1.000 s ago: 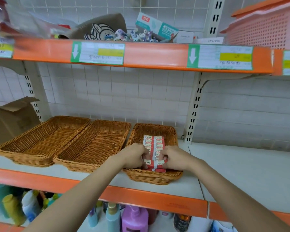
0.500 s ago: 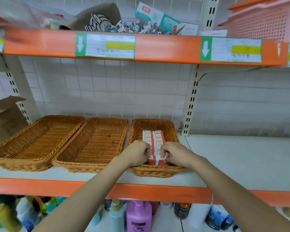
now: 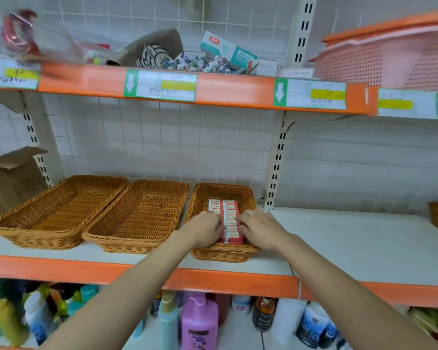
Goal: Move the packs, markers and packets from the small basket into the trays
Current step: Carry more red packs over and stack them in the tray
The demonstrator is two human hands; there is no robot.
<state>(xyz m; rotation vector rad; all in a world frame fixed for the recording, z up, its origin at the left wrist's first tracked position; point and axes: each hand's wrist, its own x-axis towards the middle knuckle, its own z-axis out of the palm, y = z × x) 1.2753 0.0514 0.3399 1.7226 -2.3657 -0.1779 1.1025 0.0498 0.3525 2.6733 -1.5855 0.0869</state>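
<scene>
The red-and-white cardboard packs (image 3: 226,218) lie in two tight rows inside the small woven wicker basket (image 3: 223,252), between the two hands. The left hand (image 3: 202,232) curls its fingers against the rows' left side; the right hand (image 3: 259,227) grips the opposite side. The packs look light, stiff and smooth, so a squeezed row may buckle; hold at both long sides. Two long empty wicker trays (image 3: 137,215) sit just left of the left hand.
</scene>
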